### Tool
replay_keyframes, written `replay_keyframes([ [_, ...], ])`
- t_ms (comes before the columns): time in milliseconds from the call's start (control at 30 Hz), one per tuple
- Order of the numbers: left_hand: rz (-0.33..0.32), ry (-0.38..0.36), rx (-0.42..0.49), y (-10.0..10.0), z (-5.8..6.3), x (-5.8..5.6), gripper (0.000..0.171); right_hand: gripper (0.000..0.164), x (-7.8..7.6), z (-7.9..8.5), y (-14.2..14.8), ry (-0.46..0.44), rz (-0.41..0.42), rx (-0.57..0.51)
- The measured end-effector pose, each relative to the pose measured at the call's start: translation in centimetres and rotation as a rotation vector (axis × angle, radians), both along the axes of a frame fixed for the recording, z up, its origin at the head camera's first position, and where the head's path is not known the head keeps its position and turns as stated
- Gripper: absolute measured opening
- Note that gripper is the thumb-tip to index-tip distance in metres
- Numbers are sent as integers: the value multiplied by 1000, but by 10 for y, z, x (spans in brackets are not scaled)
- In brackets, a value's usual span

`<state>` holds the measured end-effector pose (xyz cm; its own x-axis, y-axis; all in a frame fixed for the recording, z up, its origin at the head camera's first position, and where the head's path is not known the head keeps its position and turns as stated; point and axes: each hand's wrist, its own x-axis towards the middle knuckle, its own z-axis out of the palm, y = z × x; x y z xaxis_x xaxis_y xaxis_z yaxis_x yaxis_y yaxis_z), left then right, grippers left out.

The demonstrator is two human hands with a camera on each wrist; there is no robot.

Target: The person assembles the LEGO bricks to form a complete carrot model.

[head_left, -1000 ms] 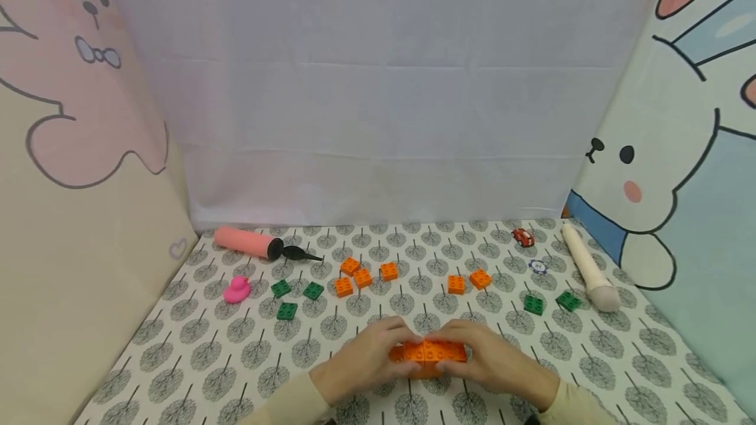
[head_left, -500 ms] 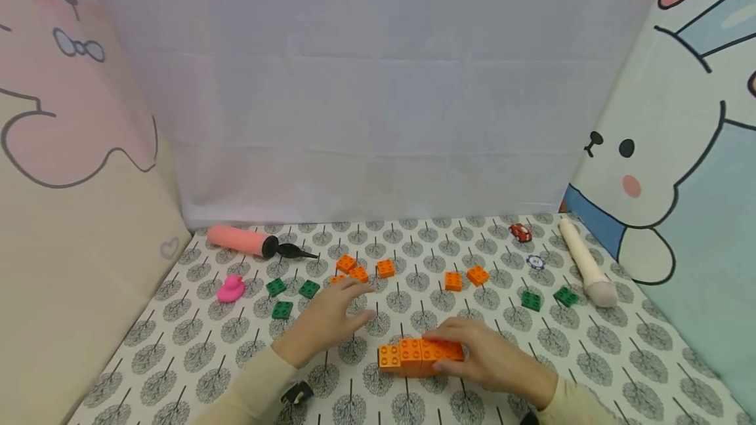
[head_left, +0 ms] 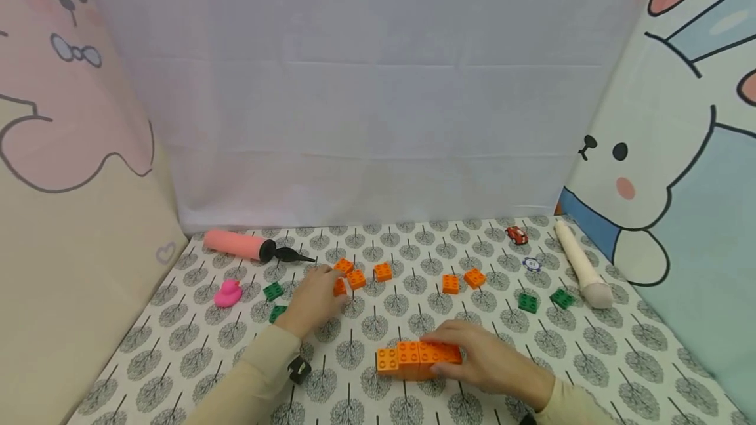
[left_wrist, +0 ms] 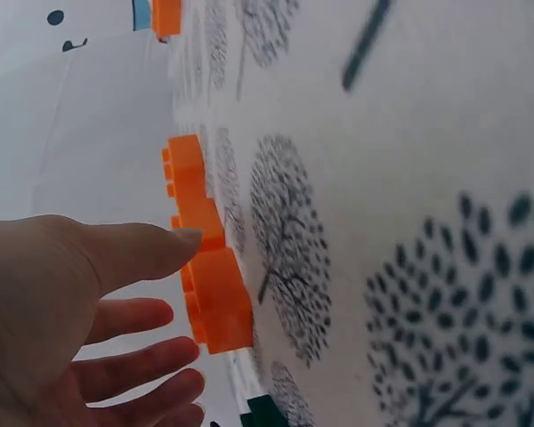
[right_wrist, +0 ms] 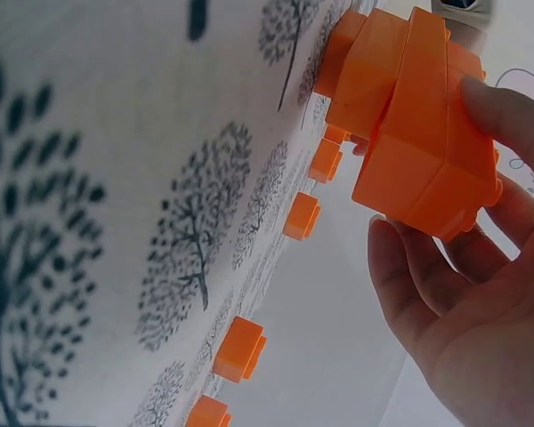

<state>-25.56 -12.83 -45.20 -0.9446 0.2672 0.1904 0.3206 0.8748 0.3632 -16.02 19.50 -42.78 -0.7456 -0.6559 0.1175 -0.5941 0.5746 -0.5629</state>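
My right hand (head_left: 484,361) grips the right end of a joined row of orange toy building bricks (head_left: 407,361), stepped lower at its left end. In the right wrist view the thumb lies on one side of these bricks (right_wrist: 418,133) and the fingers curl round the other. Over at the left, my left hand (head_left: 315,298) reaches beside a loose orange brick (head_left: 339,288), partly hidden by the fingers. The left wrist view shows that hand's thumb and fingers (left_wrist: 151,369) spread around the near brick (left_wrist: 224,302), holding nothing; whether they touch it I cannot tell.
More orange bricks (head_left: 382,272) lie beyond and right. Green bricks (head_left: 273,291) sit left, others (head_left: 527,302) right. Around the edges are a pink duck (head_left: 228,294), a pink cylinder (head_left: 236,244), a red toy car (head_left: 516,235), a chip (head_left: 531,264) and a cream stick-like object (head_left: 581,264).
My left hand has let go of the joined bricks and moved left and away to the loose orange bricks. The right hand stays on the joined row.
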Motion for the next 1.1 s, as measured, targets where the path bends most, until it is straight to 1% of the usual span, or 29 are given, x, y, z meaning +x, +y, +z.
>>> replay_keyframes([
  [67, 19, -25, -16, -2, -1, -3, 41, 44, 0, 0, 0, 0, 2, 0],
  [167, 31, -54, -21, -5, -2, -5, 40, 45, -1, 0, 0, 2, 8, -3],
  [367, 31, -54, -4, -10, -4, -6, 37, 46, -2, 1, -1, -4, 14, -5],
  [433, 16, -40, -5, -10, -5, -5, 36, 46, -2, 2, -1, -7, 14, -4],
  [567, -10, -50, 9, -10, -6, -4, 37, 46, -1, 2, -1, -9, 6, -3],
  [633, -29, -41, 24, -9, -6, -1, 39, 46, 0, 2, 0, -11, 0, -3],
  [733, -69, -7, 65, -8, -8, 7, 40, 46, 1, 2, 0, -14, -4, -4],
  [833, -119, 10, 119, -7, -8, 21, 40, 47, 1, 1, 0, -20, -5, -7],
  [967, -176, -68, 232, -2, -3, 45, 43, 47, 1, 1, 1, -20, -6, -8],
  [1100, -247, -129, 307, 7, 0, 67, 45, 47, 1, 1, 1, -20, -1, -13],
])
